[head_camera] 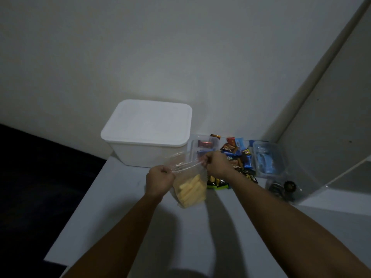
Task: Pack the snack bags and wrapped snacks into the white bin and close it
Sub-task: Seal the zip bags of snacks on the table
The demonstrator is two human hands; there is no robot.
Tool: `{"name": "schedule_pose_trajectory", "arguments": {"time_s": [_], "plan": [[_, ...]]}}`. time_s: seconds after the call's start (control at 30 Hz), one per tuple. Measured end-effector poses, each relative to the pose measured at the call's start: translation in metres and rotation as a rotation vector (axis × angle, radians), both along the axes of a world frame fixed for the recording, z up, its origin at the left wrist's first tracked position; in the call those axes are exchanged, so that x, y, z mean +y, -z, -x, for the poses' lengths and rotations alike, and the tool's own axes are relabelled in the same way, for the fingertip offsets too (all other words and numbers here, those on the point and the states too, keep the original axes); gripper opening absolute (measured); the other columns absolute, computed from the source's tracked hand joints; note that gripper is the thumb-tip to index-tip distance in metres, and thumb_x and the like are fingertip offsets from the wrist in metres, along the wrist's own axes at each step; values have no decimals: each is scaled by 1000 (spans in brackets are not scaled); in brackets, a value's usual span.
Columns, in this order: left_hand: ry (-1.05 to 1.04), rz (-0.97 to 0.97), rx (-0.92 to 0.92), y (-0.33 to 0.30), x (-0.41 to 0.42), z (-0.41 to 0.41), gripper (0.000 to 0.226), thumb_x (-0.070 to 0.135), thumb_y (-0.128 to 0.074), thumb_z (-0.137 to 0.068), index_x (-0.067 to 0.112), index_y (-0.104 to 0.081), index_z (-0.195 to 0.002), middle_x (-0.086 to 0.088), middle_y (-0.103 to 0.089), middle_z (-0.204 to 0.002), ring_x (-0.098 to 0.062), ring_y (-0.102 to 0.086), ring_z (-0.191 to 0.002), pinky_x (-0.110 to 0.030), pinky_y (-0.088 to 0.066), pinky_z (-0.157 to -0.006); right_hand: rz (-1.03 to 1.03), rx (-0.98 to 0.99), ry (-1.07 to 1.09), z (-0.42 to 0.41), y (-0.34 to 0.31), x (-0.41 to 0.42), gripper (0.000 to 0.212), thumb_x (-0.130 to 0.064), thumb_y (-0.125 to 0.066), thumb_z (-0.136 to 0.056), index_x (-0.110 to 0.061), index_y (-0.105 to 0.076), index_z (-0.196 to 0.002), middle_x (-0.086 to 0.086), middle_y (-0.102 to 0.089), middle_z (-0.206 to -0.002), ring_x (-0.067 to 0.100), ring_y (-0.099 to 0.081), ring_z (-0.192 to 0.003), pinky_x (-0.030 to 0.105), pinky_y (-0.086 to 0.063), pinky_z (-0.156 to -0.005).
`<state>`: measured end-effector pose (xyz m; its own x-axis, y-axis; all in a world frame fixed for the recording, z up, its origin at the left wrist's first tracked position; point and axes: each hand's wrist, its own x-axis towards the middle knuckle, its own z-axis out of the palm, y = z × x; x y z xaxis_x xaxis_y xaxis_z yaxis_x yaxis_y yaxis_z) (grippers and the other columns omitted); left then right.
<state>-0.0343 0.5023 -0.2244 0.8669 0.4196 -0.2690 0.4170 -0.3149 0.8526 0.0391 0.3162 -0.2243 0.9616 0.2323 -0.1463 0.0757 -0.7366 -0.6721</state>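
A dim home corner: plain wall, white table, snacks.

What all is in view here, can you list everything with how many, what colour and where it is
white bin: one, white, at the back of the table against the wall, its lid on
clear snack bag: one, clear with yellow stick snacks inside, held up over the table in front of the bin
wrapped snacks: a pile, count unclear, blue, brown, red and black-green wrappers, right of the bin
clear tub: one, clear with something blue inside, right of the pile
dark round items: count unclear, black, near the table's right edge
table: one, white
wall: pale, behind the table
left hand: one, pinches the bag's top at its left end
right hand: one, pinches the bag's top at its right end
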Motion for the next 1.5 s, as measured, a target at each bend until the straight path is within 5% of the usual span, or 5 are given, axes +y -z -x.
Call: {"name": "schedule_pose_trajectory", "arguments": {"time_s": [0.23,0.53,1.03,1.27,1.5], "plan": [[130,-284,-265,-14,-14,-5,51,4,-68,-68,12,-61,-118,-6,-61,-116,-22,-55,-111,-35,-50,-91,-67,39,55,-8,-8,-12,23,10,-57,-83,-8,-66,-95,1,-62,-89,19,-61,-89,32,-53,-79],[357,-356,-487,-31,-97,-28,26,8,-68,-76,10,-68,-102,-6,-66,-104,-23,-53,-103,-35,-47,-86,114,-22,317,-11,-23,-110,15,-2,-67,-79,-8,-73,-92,11,-73,-97,25,-68,-97,28,-50,-83],[849,-49,-63,-9,-252,-59,16,7,-61,-80,11,-72,-90,-9,-72,-100,-22,-65,-100,-32,-52,-92,519,165,681,41,-37,-229,42,-20,-64,-81,-5,-56,-120,19,-59,-126,35,-58,-115,38,-49,-91],[779,213,200,-11,-268,-57,12,13,-58,-90,4,-66,-93,-7,-65,-82,-15,-57,-67,-22,-46,-54,100,269,609,45,-39,-233,30,-20,-82,-72,-3,-74,-96,11,-68,-84,20,-62,-72,27,-50,-54],[631,360,284,0,-271,-51,11,13,-59,-92,8,-65,-84,-6,-67,-68,-14,-64,-56,-26,-52,-56,-59,281,558,58,-34,-231,10,-4,-72,-80,1,-74,-89,2,-59,-58,-1,-49,-34,10,-34,-34]]}}
